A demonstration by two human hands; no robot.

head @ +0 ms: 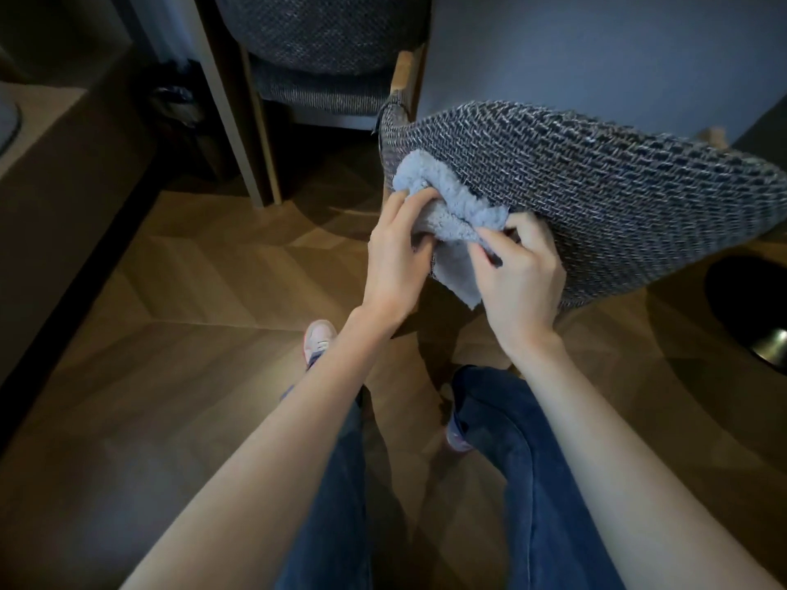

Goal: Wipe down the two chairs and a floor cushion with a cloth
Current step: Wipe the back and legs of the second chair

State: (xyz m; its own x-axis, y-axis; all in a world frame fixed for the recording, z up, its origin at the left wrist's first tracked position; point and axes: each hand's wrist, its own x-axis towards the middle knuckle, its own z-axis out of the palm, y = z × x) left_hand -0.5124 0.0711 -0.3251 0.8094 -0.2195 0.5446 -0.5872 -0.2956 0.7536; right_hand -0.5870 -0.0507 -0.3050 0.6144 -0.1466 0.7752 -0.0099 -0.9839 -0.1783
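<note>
As the left hand (394, 259) and right hand (526, 283) pinch the blue cloth (451, 204), it touches woven upholstery (596, 185).

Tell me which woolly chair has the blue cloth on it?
The near chair on the right: the left hand and the right hand hold the blue cloth against its edge. The far chair behind has no cloth.

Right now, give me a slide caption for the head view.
Left hand and right hand grip a pale blue cloth at the edge of a woven chair; another chair stands behind.
</note>
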